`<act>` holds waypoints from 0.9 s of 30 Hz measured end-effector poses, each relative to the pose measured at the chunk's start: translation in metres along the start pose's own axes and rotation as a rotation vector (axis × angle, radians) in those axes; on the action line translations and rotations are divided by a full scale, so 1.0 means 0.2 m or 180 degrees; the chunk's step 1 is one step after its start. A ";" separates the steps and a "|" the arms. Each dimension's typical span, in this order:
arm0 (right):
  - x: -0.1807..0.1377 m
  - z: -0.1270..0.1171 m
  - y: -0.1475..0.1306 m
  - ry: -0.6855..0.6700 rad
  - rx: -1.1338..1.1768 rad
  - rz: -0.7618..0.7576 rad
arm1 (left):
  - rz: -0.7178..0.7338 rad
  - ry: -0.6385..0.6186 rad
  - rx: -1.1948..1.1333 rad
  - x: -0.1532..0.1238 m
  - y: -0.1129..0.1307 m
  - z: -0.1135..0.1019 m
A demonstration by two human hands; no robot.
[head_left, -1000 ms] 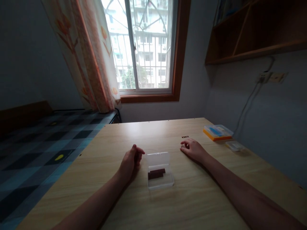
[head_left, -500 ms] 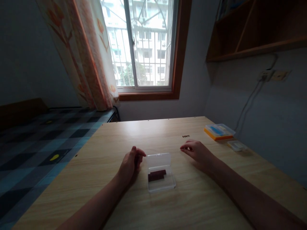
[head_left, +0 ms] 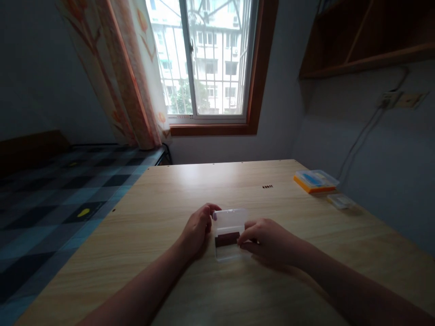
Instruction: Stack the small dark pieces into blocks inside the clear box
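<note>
An open clear plastic box sits on the table in front of me, its lid raised at the far side. Dark brown strips lie inside it; how many is hard to tell. My left hand is closed at the lid's left edge, with thumb and fingertips against it. Over the box's right side, my right hand has its fingertips pinched at the right end of the strips. Its fingers partly cover that end and the box's right wall.
Several tiny dark pieces stand in a row farther back on the wooden table. At the right edge are an orange-and-clear case and a small clear box. A checked bed is at left.
My right hand has moved left and nearer, from the bare table to the strips in the box. My left hand has come to the lid's edge. The view has shifted slightly.
</note>
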State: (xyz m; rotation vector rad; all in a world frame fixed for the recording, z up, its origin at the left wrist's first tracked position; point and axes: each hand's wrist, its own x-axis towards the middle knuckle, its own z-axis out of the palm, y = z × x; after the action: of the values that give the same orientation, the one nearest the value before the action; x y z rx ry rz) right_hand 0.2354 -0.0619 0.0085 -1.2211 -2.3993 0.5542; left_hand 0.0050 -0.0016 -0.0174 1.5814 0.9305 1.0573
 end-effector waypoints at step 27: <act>-0.06 -0.07 -0.01 -0.0297 -0.0204 -0.0166 | 0.0659 -0.0422 0.1428 -0.02 0.04 0.00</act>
State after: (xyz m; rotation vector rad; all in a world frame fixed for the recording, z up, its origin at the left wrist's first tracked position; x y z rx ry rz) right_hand 0.2477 -0.0700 0.0200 -1.1793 -2.5373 0.5331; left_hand 0.0035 -0.0069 -0.0099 2.1295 0.9733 0.9075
